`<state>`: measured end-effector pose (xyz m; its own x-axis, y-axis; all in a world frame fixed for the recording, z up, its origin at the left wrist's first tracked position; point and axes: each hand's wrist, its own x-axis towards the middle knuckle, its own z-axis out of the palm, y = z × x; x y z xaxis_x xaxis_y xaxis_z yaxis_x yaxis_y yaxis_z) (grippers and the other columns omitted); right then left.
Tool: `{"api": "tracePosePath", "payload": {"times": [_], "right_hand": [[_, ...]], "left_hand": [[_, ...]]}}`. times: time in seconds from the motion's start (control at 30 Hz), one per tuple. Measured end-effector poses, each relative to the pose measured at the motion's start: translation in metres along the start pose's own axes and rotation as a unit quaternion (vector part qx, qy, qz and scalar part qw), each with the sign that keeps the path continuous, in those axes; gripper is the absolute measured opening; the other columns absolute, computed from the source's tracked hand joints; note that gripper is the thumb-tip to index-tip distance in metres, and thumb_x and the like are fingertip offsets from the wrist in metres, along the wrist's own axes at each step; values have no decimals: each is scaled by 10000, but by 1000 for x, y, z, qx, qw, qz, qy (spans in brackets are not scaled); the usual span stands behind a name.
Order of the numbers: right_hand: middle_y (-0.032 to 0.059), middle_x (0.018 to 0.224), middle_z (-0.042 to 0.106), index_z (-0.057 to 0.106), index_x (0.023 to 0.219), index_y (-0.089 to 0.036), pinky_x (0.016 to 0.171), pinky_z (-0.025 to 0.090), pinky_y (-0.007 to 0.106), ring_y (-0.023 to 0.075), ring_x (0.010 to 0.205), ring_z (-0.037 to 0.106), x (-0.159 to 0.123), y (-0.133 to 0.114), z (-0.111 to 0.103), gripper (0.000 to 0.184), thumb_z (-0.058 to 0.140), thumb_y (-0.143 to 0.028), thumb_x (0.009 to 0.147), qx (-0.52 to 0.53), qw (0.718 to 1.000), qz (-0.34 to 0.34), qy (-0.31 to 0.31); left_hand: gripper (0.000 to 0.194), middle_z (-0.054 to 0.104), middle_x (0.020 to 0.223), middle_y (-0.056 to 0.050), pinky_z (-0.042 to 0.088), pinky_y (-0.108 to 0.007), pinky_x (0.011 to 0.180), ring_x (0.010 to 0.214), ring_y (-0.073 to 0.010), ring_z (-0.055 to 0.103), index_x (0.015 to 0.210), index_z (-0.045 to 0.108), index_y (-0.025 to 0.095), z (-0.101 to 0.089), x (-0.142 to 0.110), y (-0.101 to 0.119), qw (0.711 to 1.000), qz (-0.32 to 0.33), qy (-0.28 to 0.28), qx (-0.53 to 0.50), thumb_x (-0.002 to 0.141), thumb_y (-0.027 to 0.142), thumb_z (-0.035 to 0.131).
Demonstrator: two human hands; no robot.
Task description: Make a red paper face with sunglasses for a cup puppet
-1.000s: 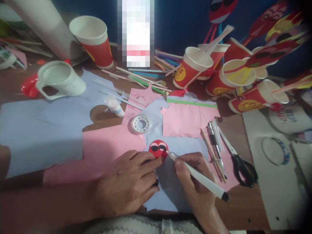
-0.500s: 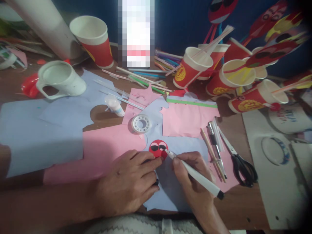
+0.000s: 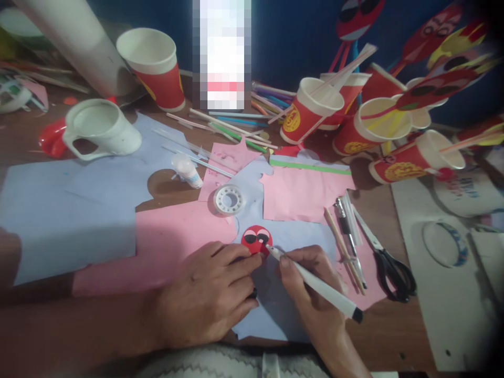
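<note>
A small red paper disc (image 3: 250,249) with black-and-pink eyes lies on light blue paper (image 3: 271,310). My left hand (image 3: 212,294) lies over its lower edge, the fingertips pinning it down; a small dark thing shows at the ring finger. In my right hand (image 3: 315,278) is a white marker pen (image 3: 326,291) with a black end, closed between thumb and fingers. Its tip touches or hovers just by the right eye; I cannot tell which. Above the disc sits a white tape roll (image 3: 229,199).
Scissors (image 3: 388,262) and a black pen (image 3: 346,223) lie right of my right hand. Red paper cups (image 3: 309,113) with straws and paper faces stand at the back right. A white mug (image 3: 104,128) lies tipped at left, near a glue bottle (image 3: 187,170). Pink paper (image 3: 185,226) is spread around.
The marker tip has shifted slightly left and down on the disc's right eye, and the pen's rear end has moved a little left. My left hand stays in place.
</note>
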<state>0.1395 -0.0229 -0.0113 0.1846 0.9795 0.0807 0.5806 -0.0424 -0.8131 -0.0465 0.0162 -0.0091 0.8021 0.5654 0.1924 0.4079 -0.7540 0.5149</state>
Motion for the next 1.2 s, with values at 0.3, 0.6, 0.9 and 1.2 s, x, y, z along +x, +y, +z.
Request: {"api": "tracePosePath", "payload": {"times": [0.3,0.6,0.9,1.2], "right_hand": [[-39,553,595,544,791,-197,413,448,194,97,428,552,2,-2,-1,54,570,-217,833,6,1000,11,-2],[-55,539,580,542,796,-198,381,415,161,78,407,533,1,-3,0,53,574,-218,833,2,1000,10,-3],[-56,542,581,545,797,-198,404,421,158,74,425,530,2,-2,0,52,580,-216,831,0,1000,6,-8],[-61,518,567,544,787,-200,385,412,175,83,403,522,2,-3,-1,59,577,-225,828,3,1000,10,-12]], "left_hand": [[191,635,1095,-43,393,-364,825,1070,-234,468,762,610,168,-1,1,1,1000,6,-7,8,889,269,509],[173,642,1090,-41,398,-360,824,1055,-230,481,790,613,168,-2,1,1,1000,2,-4,1,891,260,507],[192,642,1072,-50,393,-358,830,1054,-230,483,771,605,159,0,2,0,1000,-2,2,-3,895,264,504],[181,637,1080,-50,398,-362,834,1058,-230,478,790,617,167,-1,1,1,1000,-2,2,4,891,268,505]]}}
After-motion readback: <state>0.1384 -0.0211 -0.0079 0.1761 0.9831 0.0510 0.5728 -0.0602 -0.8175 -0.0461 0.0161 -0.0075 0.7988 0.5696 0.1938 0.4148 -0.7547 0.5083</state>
